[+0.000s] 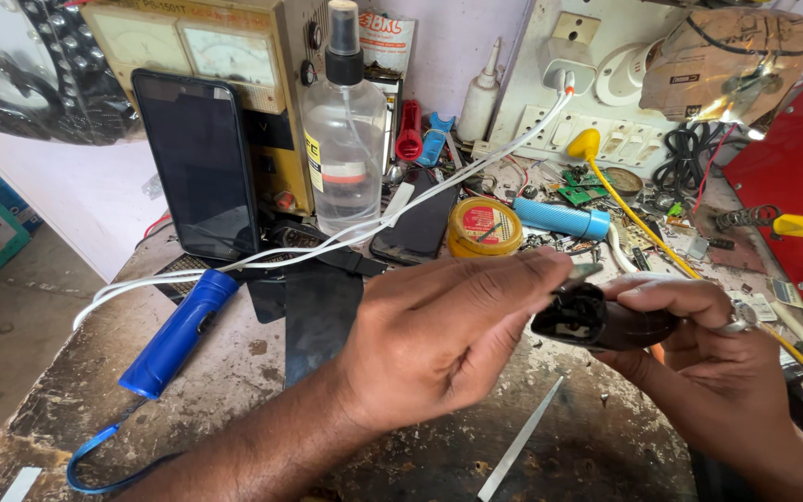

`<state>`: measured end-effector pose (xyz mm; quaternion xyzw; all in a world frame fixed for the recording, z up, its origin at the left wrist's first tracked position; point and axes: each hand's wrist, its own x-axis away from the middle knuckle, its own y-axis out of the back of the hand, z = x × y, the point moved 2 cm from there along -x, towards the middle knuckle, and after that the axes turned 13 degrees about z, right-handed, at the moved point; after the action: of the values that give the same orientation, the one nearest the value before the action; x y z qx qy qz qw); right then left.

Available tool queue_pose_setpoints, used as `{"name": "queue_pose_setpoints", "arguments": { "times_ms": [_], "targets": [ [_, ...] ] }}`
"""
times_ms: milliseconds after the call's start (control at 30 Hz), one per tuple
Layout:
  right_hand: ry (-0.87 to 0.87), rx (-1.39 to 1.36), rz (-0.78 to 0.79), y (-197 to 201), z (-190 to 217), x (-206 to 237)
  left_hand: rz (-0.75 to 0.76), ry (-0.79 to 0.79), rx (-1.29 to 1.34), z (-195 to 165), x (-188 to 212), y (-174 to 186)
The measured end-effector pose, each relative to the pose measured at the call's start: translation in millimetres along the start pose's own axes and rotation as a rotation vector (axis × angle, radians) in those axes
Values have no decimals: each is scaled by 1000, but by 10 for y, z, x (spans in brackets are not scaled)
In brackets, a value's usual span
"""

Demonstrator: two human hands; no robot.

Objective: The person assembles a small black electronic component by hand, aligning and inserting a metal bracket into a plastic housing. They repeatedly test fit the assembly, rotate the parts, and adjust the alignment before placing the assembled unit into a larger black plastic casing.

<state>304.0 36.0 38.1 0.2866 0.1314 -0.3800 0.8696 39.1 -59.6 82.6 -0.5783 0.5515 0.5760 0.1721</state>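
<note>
Above the workbench: small black device, glossy, rounded, open end showing dark parts.
Right hand: fingers wrapped around its body.
Left hand: fingertips pinching a thin metal tool at the opening.

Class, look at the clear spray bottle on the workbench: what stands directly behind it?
Behind the spray bottle stands a yellowish meter box on its left and a printed packet on its right. The bottle covers what lies between them.
</note>
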Motion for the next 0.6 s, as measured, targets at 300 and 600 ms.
{"name": "queue_pose_setpoints", "arguments": {
  "times_ms": [300,600],
  "targets": [
    [-25,7,-2,-25,76,-19,-1,-23,-47,8,35,-21],
    [-30,52,-39,-37,91,-15,33,-41,-43,15,47,-31]
  ]
}}
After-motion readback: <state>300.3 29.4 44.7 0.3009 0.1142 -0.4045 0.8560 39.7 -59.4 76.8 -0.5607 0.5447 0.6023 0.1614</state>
